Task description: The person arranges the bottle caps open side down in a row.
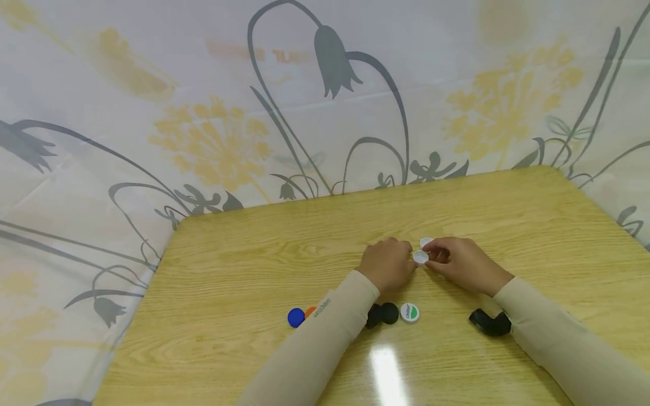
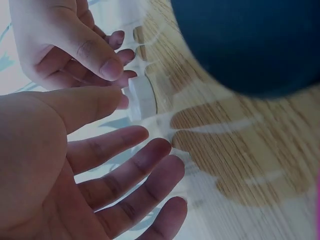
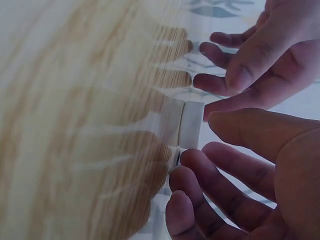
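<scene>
Two round white caps lie close together on the wooden table: a near white cap [image 1: 420,258] and a far white cap [image 1: 425,242]. My left hand [image 1: 388,264] is at the near cap's left side. In the left wrist view its thumb tip overlaps the edge of a white cap [image 2: 143,98], and its other fingers are loosely extended. From the right comes my right hand [image 1: 464,264], thumb and index tips right at the caps. The right wrist view shows a white cap [image 3: 191,125] flat on the shiny tabletop, beside that hand's relaxed fingers.
Nearer me lie a blue disc [image 1: 296,317], an orange one [image 1: 311,311] partly behind my left sleeve, black discs [image 1: 389,313] and a white disc with green print [image 1: 409,312]. A black curved piece [image 1: 488,323] sits by my right sleeve. Patterned cloth [image 1: 304,113] hangs behind the table.
</scene>
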